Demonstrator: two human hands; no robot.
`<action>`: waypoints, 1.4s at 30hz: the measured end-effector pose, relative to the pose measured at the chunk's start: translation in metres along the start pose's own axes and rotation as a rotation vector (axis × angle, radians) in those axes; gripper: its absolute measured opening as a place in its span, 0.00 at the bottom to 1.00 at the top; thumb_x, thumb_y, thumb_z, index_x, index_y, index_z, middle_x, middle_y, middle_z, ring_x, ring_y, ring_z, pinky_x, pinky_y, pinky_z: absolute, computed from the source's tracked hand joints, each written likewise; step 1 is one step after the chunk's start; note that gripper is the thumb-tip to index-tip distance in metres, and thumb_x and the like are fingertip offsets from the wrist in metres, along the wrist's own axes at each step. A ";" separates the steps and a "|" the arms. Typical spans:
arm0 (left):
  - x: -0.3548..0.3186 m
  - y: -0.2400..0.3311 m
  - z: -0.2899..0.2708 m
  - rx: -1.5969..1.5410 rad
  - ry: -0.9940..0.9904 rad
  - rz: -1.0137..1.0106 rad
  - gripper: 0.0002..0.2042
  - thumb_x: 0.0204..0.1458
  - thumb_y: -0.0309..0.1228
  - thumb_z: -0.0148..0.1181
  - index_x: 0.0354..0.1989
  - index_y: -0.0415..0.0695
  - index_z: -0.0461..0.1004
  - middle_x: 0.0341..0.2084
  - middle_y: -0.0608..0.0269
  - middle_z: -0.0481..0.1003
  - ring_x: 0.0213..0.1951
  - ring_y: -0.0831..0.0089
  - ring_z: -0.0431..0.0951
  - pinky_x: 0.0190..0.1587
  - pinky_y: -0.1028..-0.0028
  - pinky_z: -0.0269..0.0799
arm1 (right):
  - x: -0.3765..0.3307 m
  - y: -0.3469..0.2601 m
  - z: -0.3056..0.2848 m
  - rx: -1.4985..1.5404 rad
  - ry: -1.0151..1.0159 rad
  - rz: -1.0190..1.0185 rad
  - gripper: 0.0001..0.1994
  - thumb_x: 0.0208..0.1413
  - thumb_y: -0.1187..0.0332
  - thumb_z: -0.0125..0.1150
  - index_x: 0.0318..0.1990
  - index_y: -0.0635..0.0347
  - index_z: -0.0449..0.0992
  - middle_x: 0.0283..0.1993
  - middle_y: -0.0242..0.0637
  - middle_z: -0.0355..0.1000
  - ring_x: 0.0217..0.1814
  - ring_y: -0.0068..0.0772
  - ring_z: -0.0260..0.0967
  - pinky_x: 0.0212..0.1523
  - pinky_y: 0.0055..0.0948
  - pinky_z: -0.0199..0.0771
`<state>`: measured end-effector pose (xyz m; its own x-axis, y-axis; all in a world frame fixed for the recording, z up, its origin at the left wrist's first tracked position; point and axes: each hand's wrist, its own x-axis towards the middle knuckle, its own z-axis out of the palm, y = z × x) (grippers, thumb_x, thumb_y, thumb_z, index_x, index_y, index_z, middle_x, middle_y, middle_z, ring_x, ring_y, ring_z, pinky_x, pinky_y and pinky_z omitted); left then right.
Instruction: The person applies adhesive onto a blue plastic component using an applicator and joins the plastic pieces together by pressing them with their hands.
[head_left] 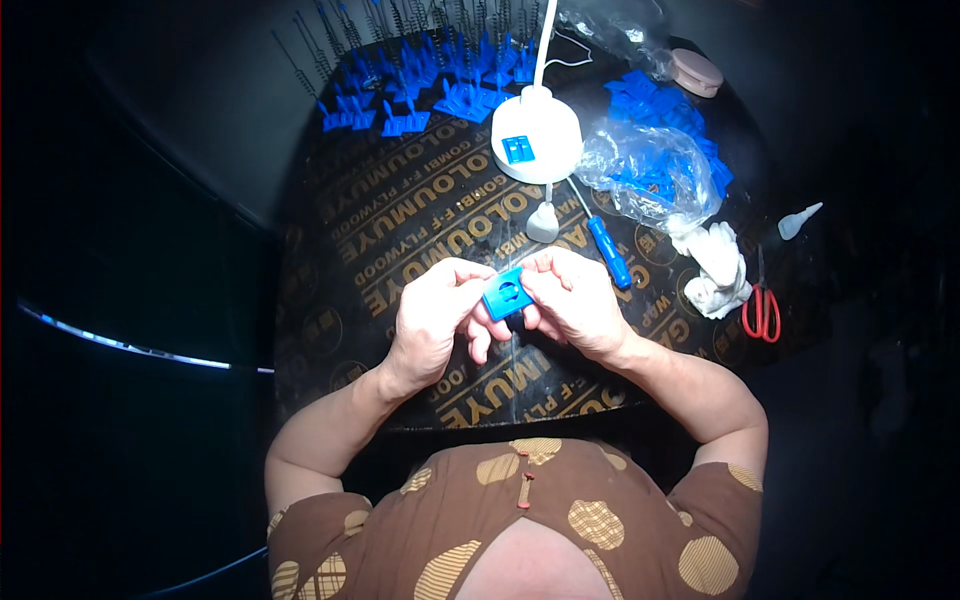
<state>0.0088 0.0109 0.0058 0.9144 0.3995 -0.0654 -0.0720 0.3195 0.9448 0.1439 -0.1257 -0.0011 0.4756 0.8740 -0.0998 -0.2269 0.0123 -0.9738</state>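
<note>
Between my two hands, above the near middle of the table, is a small blue square plastic plate with a round opening in its centre. My left hand pinches its left edge, thumb on top and some fingers curled beneath. On the opposite side my right hand grips the upper right corner between thumb and fingers. The plate is tilted, its face turned up. Beyond the hands, a similar blue square piece rests on the round white lamp base. A blue-handled screwdriver lies right of that base.
Several blue pieces with upright springs crowd the far left of the dark printed table. At the right are a clear plastic bag, loose blue parts, a white glove, red-handled scissors, a white nozzle and a pink round case.
</note>
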 end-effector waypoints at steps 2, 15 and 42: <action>0.000 0.000 0.000 -0.009 -0.008 0.009 0.11 0.60 0.27 0.48 0.43 0.30 0.67 0.21 0.50 0.76 0.15 0.76 0.74 0.19 0.84 0.69 | 0.001 0.001 -0.001 0.011 -0.003 0.002 0.11 0.60 0.66 0.52 0.39 0.67 0.70 0.20 0.31 0.69 0.15 0.14 0.60 0.15 0.14 0.58; -0.003 0.001 -0.001 0.155 -0.049 0.041 0.13 0.58 0.25 0.47 0.47 0.26 0.63 0.25 0.47 0.75 0.22 0.72 0.78 0.21 0.81 0.73 | -0.004 -0.003 0.000 0.014 -0.037 -0.009 0.11 0.60 0.65 0.52 0.41 0.67 0.68 0.21 0.32 0.70 0.14 0.14 0.60 0.15 0.14 0.58; -0.001 0.004 0.000 -0.011 -0.008 -0.032 0.12 0.57 0.24 0.49 0.45 0.27 0.66 0.26 0.51 0.75 0.22 0.74 0.77 0.20 0.83 0.72 | -0.005 -0.002 0.000 0.034 -0.039 -0.009 0.12 0.61 0.65 0.51 0.42 0.67 0.67 0.21 0.34 0.70 0.14 0.15 0.60 0.15 0.15 0.58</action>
<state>0.0074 0.0114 0.0099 0.9196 0.3819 -0.0928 -0.0471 0.3415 0.9387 0.1416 -0.1300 0.0013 0.4441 0.8921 -0.0828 -0.2516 0.0355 -0.9672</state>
